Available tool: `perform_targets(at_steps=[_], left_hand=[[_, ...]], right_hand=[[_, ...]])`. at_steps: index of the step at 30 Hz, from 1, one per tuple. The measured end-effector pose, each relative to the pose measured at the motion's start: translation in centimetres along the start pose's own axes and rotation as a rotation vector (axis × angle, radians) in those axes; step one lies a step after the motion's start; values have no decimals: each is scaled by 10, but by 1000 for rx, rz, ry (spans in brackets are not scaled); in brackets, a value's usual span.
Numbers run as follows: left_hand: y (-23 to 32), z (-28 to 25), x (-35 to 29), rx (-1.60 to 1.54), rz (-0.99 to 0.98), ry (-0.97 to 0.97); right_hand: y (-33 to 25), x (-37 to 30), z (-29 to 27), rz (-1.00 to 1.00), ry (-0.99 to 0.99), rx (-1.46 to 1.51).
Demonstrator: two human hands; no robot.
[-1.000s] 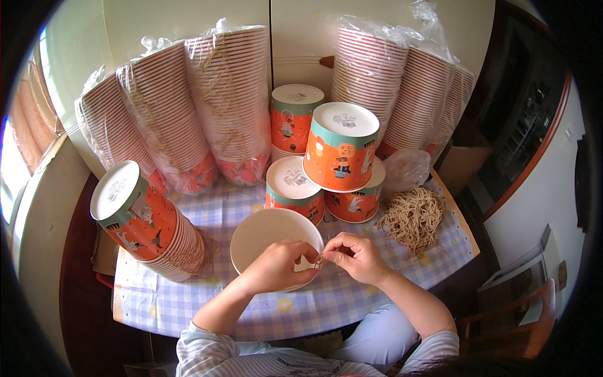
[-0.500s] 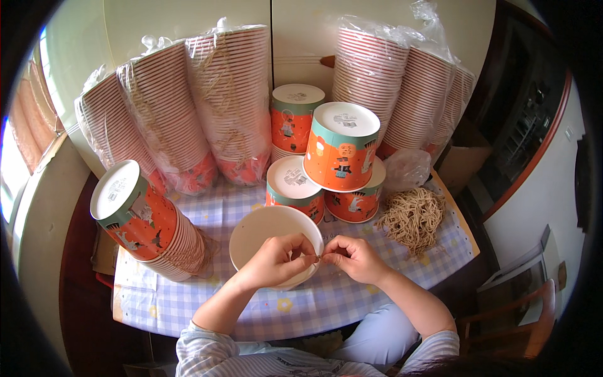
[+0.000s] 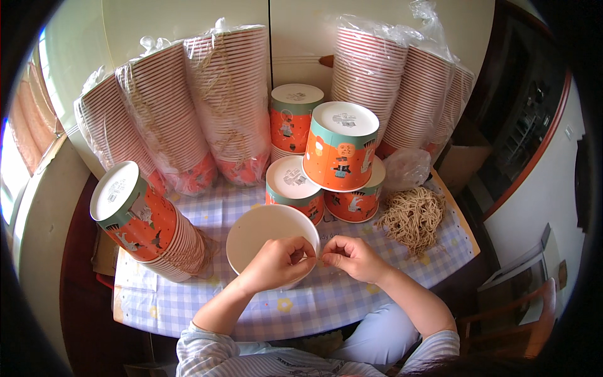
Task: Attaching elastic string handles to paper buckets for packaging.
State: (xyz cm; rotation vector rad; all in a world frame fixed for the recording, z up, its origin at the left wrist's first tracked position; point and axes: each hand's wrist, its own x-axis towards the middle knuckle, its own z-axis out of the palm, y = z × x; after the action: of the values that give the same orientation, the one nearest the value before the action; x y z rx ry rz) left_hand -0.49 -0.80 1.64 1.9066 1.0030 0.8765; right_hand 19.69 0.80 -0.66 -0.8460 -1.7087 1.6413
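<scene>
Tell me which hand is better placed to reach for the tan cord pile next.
Likely the right hand: it is nearer the tan cord pile, which lies beyond it to the right. The left hand is farther away, at the open white tub.

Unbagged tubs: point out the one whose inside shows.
The tub at the left hand: its pale interior shows, while the others show closed white bases.
</scene>
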Motion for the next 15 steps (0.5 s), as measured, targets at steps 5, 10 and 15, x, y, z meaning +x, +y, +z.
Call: perform_targets(at_steps=[5, 10, 15], left_hand=[[-1, 4, -1, 44, 3, 34], [3, 4, -1, 75, 28, 77], [1, 5, -1, 58, -7, 106]], right_hand=[[-1, 0, 1, 4, -6, -11], [1, 1, 1, 28, -4, -23], [-2, 1, 3, 61, 6, -23]])
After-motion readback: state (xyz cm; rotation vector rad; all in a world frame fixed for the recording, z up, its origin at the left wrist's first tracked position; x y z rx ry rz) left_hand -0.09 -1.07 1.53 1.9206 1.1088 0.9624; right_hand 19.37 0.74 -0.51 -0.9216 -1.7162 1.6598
